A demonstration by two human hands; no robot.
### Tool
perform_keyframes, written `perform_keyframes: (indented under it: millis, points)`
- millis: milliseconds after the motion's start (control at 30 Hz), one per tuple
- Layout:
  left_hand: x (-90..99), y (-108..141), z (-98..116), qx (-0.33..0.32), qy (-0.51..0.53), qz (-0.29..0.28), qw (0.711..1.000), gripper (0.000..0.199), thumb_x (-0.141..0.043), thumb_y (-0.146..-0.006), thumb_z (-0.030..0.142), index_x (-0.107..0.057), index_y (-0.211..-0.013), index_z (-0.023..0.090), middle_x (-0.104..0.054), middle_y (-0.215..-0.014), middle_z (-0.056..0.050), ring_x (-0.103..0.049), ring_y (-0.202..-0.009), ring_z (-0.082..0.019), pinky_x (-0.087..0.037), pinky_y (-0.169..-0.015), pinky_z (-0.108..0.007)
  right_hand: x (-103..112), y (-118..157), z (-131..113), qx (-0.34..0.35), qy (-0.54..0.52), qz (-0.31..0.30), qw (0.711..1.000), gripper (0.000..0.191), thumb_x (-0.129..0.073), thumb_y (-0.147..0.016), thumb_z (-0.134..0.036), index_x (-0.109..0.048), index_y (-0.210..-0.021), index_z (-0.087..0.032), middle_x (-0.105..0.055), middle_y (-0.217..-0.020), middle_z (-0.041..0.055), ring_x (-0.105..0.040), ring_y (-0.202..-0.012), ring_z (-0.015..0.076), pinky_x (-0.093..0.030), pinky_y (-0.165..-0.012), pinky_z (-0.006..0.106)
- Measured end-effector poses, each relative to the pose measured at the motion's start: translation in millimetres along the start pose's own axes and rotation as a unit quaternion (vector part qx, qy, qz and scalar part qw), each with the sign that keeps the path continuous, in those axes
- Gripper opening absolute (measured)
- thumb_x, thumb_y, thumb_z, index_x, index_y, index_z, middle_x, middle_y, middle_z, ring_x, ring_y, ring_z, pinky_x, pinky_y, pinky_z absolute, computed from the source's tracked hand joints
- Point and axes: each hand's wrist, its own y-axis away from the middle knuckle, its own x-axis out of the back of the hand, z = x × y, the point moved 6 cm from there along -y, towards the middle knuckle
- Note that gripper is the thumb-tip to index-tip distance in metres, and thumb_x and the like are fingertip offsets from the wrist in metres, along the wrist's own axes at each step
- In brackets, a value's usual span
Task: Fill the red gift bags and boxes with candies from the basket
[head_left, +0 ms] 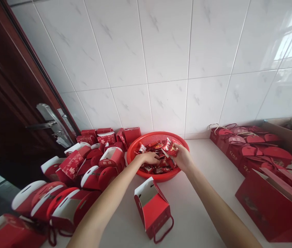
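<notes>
A round red plastic basket (158, 177) stands near the tiled wall, with many small red wrapped candies (163, 167) inside. My left hand (151, 158) reaches down among the candies, its fingers curled; what lies under the fingertips is hidden. Over the basket's right side, my right hand (182, 155) pinches several red candy packets (172, 148) between thumb and fingers. In front of the basket, between my forearms, an open red gift box (155, 208) rests with its white-lined flap raised and a dark red cord handle on the near side.
Many open red boxes (104, 177) crowd the left side. On the right stand rows of closed red boxes (254, 148) with cord handles, a larger red box (272, 205) and a cardboard carton (288, 132). A dark door with a metal handle (51, 120) is at far left.
</notes>
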Motion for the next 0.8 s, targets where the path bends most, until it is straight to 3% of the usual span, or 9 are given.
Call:
perform_keyframes:
  millis: [133,267,467,633,800]
  points:
    - [0.8,1.7,2.7,0.012,0.001,0.02,1.0,0.018,-0.064,-0.066,0.034,-0.064,-0.056,0.019,-0.063,-0.061,-0.002,-0.055,-0.059,-0.018,-0.038,-0.056,-0.028,-2.3,0.1,0.1,0.001,-0.006,-0.011,1.0,0.008,-0.071,-0.072,-0.018,-0.07,-0.08,-0.019,-0.073,-0.082,0.0041,-0.068,-0.076,0.0184,-0.059,-0.066,0.028]
    - [-0.6,5.8,2.4,-0.005,0.041,0.012,0.999,0.022,-0.062,-0.068,0.037,-0.064,-0.055,0.02,-0.06,-0.056,0.0,-0.051,-0.054,-0.016,-0.035,-0.053,-0.028,-2.5,0.5,0.8,0.0,-0.011,-0.01,1.0,0.005,-0.069,-0.074,-0.016,-0.07,-0.079,-0.019,-0.072,-0.079,0.004,-0.068,-0.074,0.0174,-0.058,-0.066,0.027]
    - [-1.3,6.4,2.2,-0.054,0.105,-0.007,0.993,0.005,-0.065,-0.058,0.021,-0.064,-0.053,0.02,-0.053,-0.05,0.006,-0.045,-0.052,-0.012,-0.032,-0.051,-0.025,0.4,-1.3,1.3,0.007,0.002,-0.007,1.0,0.008,-0.073,-0.072,-0.02,-0.068,-0.078,-0.02,-0.072,-0.08,0.002,-0.068,-0.077,0.0178,-0.058,-0.07,0.028]
    - [5.4,8.7,0.9,-0.081,0.177,0.028,0.981,0.005,-0.065,-0.057,0.018,-0.068,-0.062,0.018,-0.06,-0.056,0.004,-0.054,-0.059,-0.014,-0.04,-0.059,-0.024,1.7,-2.7,1.9,0.009,0.011,-0.013,1.0,0.011,-0.075,-0.071,-0.023,-0.067,-0.079,-0.02,-0.072,-0.081,0.0021,-0.069,-0.081,0.0193,-0.059,-0.072,0.03]
    - [23.0,12.7,-5.6,-0.113,0.266,0.134,0.948,0.017,-0.058,-0.067,0.019,-0.067,-0.081,0.016,-0.07,-0.082,-0.001,-0.064,-0.08,-0.017,-0.049,-0.077,-0.027,0.0,-1.3,1.3,0.004,0.018,-0.021,1.0,0.01,-0.072,-0.072,-0.021,-0.069,-0.082,-0.019,-0.074,-0.084,0.0049,-0.069,-0.08,0.0195,-0.059,-0.069,0.03]
